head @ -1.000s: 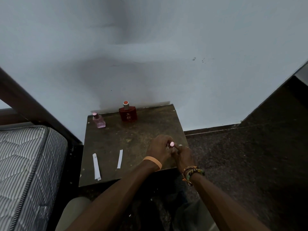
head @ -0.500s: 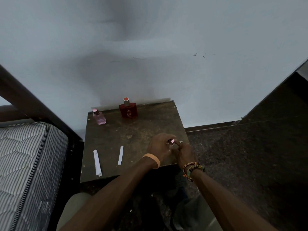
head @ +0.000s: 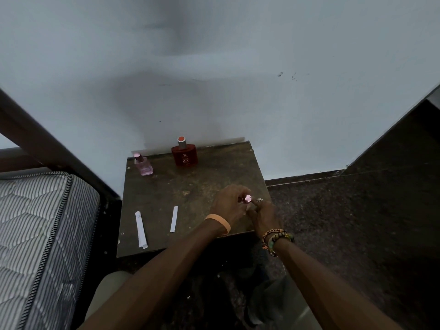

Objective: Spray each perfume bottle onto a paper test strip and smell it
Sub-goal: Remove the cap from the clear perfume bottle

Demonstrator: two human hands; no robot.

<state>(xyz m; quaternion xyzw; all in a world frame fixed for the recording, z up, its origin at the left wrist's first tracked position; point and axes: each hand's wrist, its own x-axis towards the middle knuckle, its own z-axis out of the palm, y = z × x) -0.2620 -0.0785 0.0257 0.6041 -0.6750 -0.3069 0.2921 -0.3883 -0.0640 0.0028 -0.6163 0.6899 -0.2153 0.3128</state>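
The left hand (head: 228, 204) and right hand (head: 264, 216) clasp a pink-capped bottle (head: 248, 199) at centre frame, probably uncapping it; next needs a paper strip (head: 174, 219) lifted.

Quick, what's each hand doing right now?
Left hand: grips a small bottle with a shiny pink cap.
Right hand: pinches the same bottle, just under the cap.

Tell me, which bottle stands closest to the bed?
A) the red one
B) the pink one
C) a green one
B: the pink bottle stands at the back left corner of the table, on the mattress side, and the red bottle is to its right.
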